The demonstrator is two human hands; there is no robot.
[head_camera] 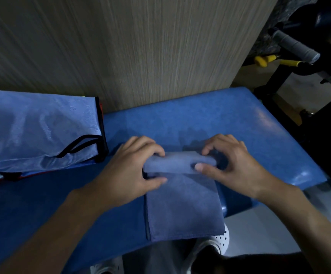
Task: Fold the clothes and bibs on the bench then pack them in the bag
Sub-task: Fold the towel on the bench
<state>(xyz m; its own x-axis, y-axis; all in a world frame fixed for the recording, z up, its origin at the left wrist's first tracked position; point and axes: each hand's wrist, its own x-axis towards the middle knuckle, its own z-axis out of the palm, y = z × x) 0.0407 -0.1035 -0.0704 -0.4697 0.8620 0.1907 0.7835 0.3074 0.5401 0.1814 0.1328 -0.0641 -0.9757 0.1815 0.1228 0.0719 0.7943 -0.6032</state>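
Blue-grey soft cloth lies folded on the blue padded table straight in front of you. You pinch its far edge, raised into a fold, with both hands: left hand at the left end, right hand at the right. The pale blue woven bag with black trim lies on its side at your left, apart from the cloth.

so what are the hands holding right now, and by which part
The left hand and the right hand both pinch the blue cloth by its far edge, one near each corner.
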